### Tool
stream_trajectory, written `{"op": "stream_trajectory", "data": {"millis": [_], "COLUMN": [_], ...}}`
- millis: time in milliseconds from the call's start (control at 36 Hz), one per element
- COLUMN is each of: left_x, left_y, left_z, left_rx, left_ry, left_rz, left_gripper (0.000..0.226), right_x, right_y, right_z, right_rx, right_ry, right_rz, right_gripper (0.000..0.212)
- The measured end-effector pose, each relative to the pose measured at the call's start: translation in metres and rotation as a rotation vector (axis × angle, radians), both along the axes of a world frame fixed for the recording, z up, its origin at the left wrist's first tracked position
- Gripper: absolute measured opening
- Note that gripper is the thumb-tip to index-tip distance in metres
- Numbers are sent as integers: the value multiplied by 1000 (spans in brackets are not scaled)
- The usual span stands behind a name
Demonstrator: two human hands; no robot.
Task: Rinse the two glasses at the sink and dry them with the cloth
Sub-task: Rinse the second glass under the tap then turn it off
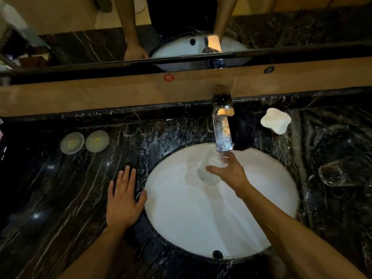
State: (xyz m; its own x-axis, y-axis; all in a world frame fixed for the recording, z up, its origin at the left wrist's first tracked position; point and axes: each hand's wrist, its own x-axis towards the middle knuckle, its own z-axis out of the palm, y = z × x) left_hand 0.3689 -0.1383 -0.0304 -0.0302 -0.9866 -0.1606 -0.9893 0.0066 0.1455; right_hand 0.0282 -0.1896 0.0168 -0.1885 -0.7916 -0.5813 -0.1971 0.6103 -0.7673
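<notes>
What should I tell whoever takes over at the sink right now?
Left hand: empty, flat on the black marble counter beside the white oval basin.
Right hand: holds a clear drinking glass under the chrome tap, over the basin.
The second clear glass sits on the counter, right of the basin.
Done: nothing finished.
Left: finish both rinses, dry both. No cloth in view.

Overall light: I am seeing a dim, warm-toned frame.
Brightest area: the white sink basin (251,208) is glowing at centre, nearly washing out.
Glare: small highlights are glinting off the dark marble counter (50,198) at lower left.
Blur: the glass (208,170) under the tap (222,133) is smearing.
Edges: straight lines are bowing toward the frame corners.
</notes>
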Motion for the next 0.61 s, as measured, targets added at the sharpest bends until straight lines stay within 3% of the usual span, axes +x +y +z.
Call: {"op": "stream_trajectory", "data": {"millis": [83,222,389,528,611], "left_x": [0,0,0,0,-1], "left_y": [0,0,0,0,0], "left_z": [0,0,0,0,0], "left_rx": [1,3,5,6,8], "left_ry": [3,-4,-8,-14,-17], "left_rz": [7,9,6,1,7], "left_gripper": [78,78,78,78,78], "right_x": [1,-2,10,16,14], "right_y": [-1,3,11,11,9], "right_z": [-1,-3,-4,-4,-1], "right_rx": [92,373,584,633,590], "right_ry": [-286,-569,-869,-968,-934], "right_rz": [-156,-205,-295,-334,-306], "right_gripper": [63,73,61,64,54]}}
